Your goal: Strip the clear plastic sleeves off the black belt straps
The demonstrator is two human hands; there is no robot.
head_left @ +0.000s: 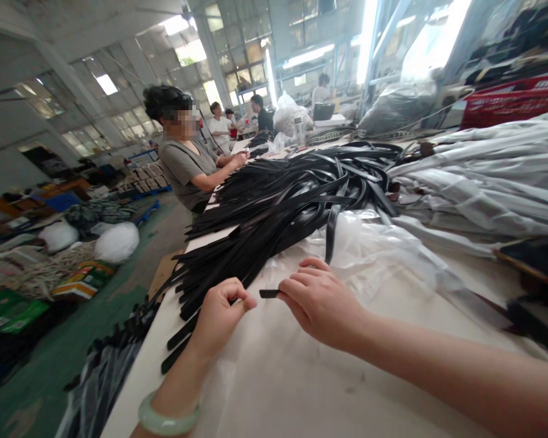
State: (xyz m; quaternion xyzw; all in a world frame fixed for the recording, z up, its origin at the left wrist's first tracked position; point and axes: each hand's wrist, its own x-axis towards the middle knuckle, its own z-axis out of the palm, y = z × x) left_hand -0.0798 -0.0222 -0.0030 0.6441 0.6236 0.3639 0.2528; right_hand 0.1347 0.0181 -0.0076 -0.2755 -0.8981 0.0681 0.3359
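Note:
Between the fingers and thumb of my right hand [317, 298] is a black strap [268, 293], its squared end sticking out to the left. A black strip rises behind that hand toward the pile, but I cannot tell if it is the same strap. My left hand [226, 310] is closed in a pinch just left of the strap's end, with a small gap between; whatever its fingertips hold is too small to make out. A pale green bangle [168, 417] circles my left wrist. Beyond both hands spreads a large heap of black straps [296, 188], their ends along the table's left side.
Clear plastic sheeting [360, 243] lies on the white table [301, 377]. White-wrapped bundles [493, 164] and a red crate [516, 100] are at right. A co-worker [182, 158] stands at the table's far left edge. More wrapped straps [114, 365] hang below that edge.

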